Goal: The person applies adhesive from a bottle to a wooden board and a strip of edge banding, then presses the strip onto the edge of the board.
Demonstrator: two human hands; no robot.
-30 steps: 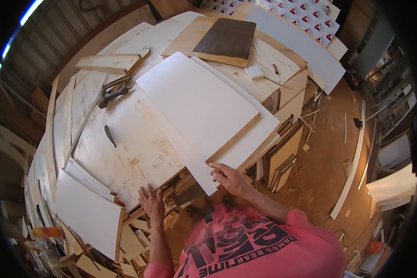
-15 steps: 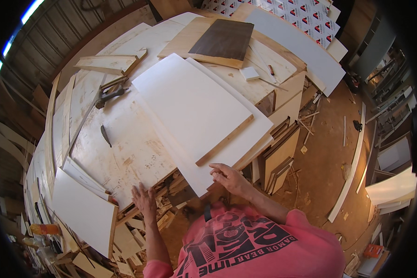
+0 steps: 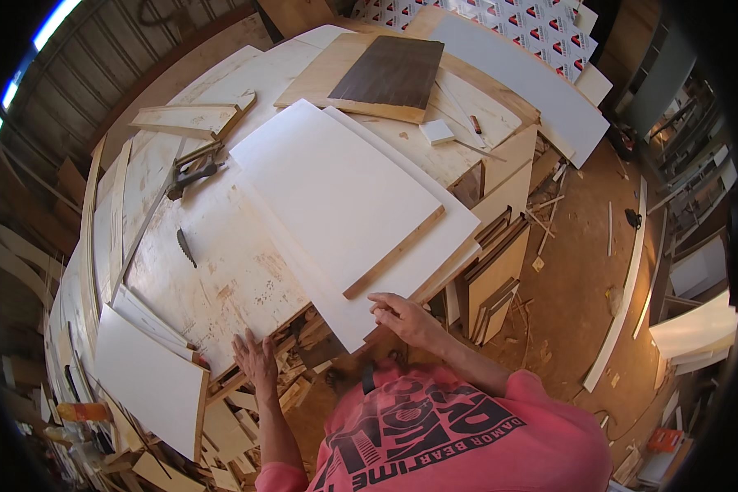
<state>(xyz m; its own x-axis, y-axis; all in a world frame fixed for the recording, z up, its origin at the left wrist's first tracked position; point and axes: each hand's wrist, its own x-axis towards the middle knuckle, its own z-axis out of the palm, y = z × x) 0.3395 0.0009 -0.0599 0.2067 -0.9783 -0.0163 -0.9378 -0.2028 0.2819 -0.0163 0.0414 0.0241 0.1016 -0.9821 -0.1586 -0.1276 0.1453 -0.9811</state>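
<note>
My left hand (image 3: 256, 357) rests with spread fingers on the near edge of the worktable (image 3: 221, 283). My right hand (image 3: 400, 316) is over the near corner of a large white sheet (image 3: 354, 318), its fingers partly curled with the thumb and forefinger apart; nothing shows in it. On that sheet lies a thick white panel (image 3: 336, 197) with a bare wood edge facing me, just beyond my right hand. Whether the right fingertips touch the sheet is hard to tell. Another white panel (image 3: 152, 377) leans at the table's near left corner, left of my left hand.
A clamp-like tool (image 3: 193, 176) and a dark curved piece (image 3: 186, 248) lie on the table's left half. Farther back are a dark brown panel (image 3: 389, 74), a small white block (image 3: 436, 132) and a utility knife (image 3: 476, 125). Wood offcuts fill the space beneath; boards (image 3: 492, 299) stand at right.
The view has shifted slightly. Both hands stay in about the same places, and the panels have not visibly moved on the table.
</note>
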